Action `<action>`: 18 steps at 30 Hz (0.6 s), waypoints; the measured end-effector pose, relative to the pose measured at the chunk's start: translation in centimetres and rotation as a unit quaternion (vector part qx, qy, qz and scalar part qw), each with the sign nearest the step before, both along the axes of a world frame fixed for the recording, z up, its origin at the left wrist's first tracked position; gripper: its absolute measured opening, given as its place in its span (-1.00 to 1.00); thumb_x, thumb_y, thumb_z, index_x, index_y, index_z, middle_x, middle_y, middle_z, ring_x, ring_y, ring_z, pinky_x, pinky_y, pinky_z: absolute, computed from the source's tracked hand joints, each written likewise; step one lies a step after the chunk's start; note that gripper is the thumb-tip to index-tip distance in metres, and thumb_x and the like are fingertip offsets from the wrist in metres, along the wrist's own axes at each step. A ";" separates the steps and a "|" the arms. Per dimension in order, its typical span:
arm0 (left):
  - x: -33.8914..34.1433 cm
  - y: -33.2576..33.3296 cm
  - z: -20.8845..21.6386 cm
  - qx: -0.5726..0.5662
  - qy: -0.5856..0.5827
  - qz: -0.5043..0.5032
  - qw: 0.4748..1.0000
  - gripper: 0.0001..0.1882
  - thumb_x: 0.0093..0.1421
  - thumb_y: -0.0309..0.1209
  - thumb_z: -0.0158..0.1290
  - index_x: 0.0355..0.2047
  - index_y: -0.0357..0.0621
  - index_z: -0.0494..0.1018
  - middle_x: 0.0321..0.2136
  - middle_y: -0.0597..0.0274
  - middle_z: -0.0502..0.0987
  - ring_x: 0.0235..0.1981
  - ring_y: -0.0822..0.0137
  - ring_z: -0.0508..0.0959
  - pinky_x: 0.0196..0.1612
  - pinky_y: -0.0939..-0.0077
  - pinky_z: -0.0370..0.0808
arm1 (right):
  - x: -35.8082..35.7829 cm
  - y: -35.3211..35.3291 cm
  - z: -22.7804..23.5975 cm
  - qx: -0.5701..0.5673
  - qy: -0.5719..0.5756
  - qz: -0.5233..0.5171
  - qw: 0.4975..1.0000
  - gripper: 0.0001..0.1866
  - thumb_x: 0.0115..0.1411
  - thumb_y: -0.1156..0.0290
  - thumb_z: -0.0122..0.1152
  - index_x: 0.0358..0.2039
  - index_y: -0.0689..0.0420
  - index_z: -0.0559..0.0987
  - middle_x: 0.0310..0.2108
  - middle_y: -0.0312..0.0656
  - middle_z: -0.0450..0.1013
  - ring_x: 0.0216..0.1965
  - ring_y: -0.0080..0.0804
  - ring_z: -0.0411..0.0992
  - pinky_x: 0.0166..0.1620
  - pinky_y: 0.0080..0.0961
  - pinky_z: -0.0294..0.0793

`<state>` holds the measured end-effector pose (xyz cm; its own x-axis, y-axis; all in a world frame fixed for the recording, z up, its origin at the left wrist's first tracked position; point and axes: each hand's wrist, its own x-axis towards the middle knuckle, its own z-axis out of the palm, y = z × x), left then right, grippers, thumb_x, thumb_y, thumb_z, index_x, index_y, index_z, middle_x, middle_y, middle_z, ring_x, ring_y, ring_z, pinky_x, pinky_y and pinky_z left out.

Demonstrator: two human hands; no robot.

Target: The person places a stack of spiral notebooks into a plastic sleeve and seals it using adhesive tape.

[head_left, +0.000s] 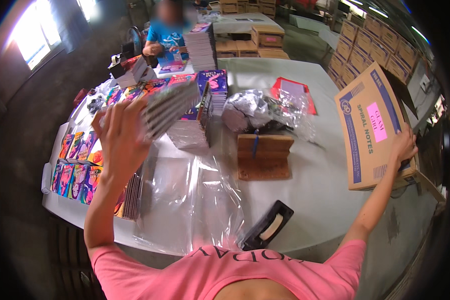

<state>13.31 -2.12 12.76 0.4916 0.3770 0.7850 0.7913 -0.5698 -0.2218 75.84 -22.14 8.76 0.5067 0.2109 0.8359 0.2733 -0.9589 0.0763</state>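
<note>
My left hand (121, 131) is raised over the left part of the table, its fingers wrapped round a stack of spiral notebooks (171, 109). Motion blurs the stack, and its coil edges show as stripes. At the right, my right hand (404, 146) grips the near side edge of a brown cardboard box (357, 150). The box stands tilted at the table's right edge with flaps spread, a pink label on its side; its inside is hidden. Clear plastic wrap (185, 195) lies on the table between my arms. Beside the left forearm stand more spiral notebooks (131, 196).
Colourful notebooks (77, 170) lie in rows at the left. A brown wooden holder (263, 165) sits mid-table, before a plastic-wrapped bundle (245, 112) and a red folder (300, 92). A black tape dispenser (270, 225) lies near me. A person in blue (165, 37) works across the table.
</note>
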 end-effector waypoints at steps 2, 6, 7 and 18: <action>2.7 5.1 -0.4 0.064 0.003 -0.011 0.998 -0.34 -0.27 -0.60 0.14 -0.05 0.05 0.34 -0.19 0.30 0.40 -0.11 0.31 0.40 0.04 0.27 0.15 | 0.9 2.9 -1.0 -0.015 0.017 -0.023 0.999 -0.67 0.14 0.32 0.11 -0.05 -0.17 0.50 -0.14 -0.42 0.45 -0.04 -0.47 0.39 -0.08 -0.19 0.31; 6.0 14.8 -5.0 0.123 0.054 0.089 0.987 -0.50 -0.06 -0.44 0.13 -0.05 0.12 0.36 -0.21 0.34 0.38 -0.12 0.33 0.38 -0.02 0.31 0.23 | 0.5 11.1 -6.0 -0.110 0.173 0.022 0.979 -0.78 0.15 0.34 0.10 -0.17 -0.11 0.52 -0.24 -0.37 0.50 -0.09 -0.41 0.43 -0.06 -0.19 0.38; 6.3 16.5 -7.2 0.134 0.088 0.110 0.981 -0.49 -0.07 -0.34 0.17 -0.04 0.12 0.37 -0.21 0.34 0.37 -0.12 0.33 0.37 -0.02 0.29 0.23 | 0.8 12.6 -6.8 -0.094 0.153 0.065 0.982 -0.80 0.15 0.36 0.10 -0.18 -0.09 0.52 -0.26 -0.34 0.51 -0.11 -0.37 0.44 -0.07 -0.19 0.40; 6.7 15.5 -15.0 -0.092 0.022 -0.040 0.995 -0.36 -0.01 -0.22 0.16 0.13 0.10 0.30 -0.03 0.36 0.37 -0.08 0.29 0.37 0.01 0.31 0.25 | -2.2 14.4 -6.2 -0.046 0.227 0.158 0.960 -0.79 0.15 0.44 0.07 -0.17 0.02 0.54 -0.26 -0.10 0.48 -0.10 -0.12 0.43 -0.14 -0.17 0.45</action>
<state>20.05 13.39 -2.20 0.5578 0.4701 0.6841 0.7334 -0.6650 -0.1410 73.60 -7.75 2.58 0.7133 0.4763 0.5141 0.5747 -0.8174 -0.0402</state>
